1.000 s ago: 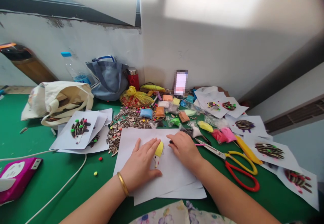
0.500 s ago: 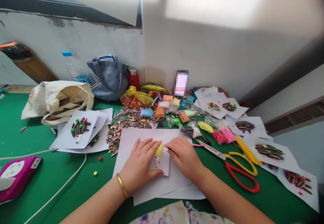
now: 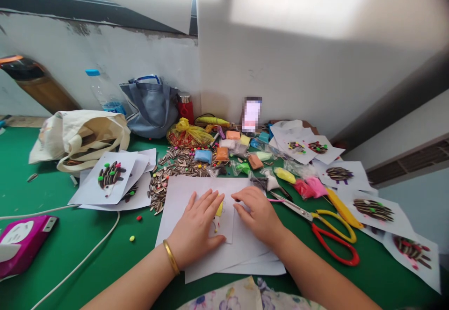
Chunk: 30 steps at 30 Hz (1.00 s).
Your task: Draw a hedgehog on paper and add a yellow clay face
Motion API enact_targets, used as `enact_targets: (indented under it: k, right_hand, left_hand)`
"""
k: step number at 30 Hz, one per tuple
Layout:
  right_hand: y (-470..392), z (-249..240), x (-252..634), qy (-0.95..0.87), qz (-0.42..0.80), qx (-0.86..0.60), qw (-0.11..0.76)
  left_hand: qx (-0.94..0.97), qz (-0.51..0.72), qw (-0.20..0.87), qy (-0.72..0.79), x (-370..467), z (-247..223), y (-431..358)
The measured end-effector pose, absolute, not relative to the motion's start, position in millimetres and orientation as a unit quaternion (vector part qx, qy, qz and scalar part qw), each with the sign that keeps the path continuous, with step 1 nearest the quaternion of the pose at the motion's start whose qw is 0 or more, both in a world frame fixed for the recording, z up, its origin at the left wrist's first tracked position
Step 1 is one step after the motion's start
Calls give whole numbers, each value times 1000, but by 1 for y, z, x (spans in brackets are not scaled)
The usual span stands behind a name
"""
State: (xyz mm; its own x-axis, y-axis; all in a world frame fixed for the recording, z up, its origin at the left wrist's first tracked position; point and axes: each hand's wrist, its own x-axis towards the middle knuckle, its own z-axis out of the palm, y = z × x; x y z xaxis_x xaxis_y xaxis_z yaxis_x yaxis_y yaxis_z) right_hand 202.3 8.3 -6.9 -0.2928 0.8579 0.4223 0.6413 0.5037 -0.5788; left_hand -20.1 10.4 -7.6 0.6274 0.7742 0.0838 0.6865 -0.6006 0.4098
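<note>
My left hand [image 3: 198, 223] lies flat with its fingers spread on a small white card [image 3: 227, 228], partly covering a yellow shape [image 3: 220, 209] with small dark and red marks below it. The card rests on larger white sheets [image 3: 175, 198]. Just right of the card, my right hand [image 3: 257, 212] is curled, thumb and forefinger close to a small dark thing [image 3: 237, 201]; a pink strip [image 3: 275, 200] shows behind this hand. Whether the dark thing is gripped is hard to make out.
Scissors [image 3: 305, 214] lie right of my right hand. Sunflower seeds [image 3: 161, 183] and clay packets [image 3: 222, 154] lie behind the sheets. Seed hedgehog cards [image 3: 373, 209] are at the right, another [image 3: 110, 179] at the left. A white cable [image 3: 87, 258] crosses the left side.
My right hand has shifted slightly right, its thumb and forefinger now a little farther apart. My left hand has slid slightly and covers more of the yellow shape.
</note>
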Motion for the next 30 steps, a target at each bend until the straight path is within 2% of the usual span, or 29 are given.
enact_targets:
  k: [5, 10, 16, 30]
  right_hand:
    - [17, -11, 206, -771, 175, -516, 329]
    - [22, -11, 207, -789, 141, -531, 276]
    - [22, -16, 204, -801, 134, -489, 318]
    - [13, -11, 201, -784, 166, -513, 306]
  left_hand:
    - [884, 109, 177, 418, -19, -8, 10]
    - [884, 103, 180, 419, -19, -7, 9]
    - [886, 119, 178, 412, -19, -9, 10]
    - [881, 177, 162, 408, -19, -3, 10]
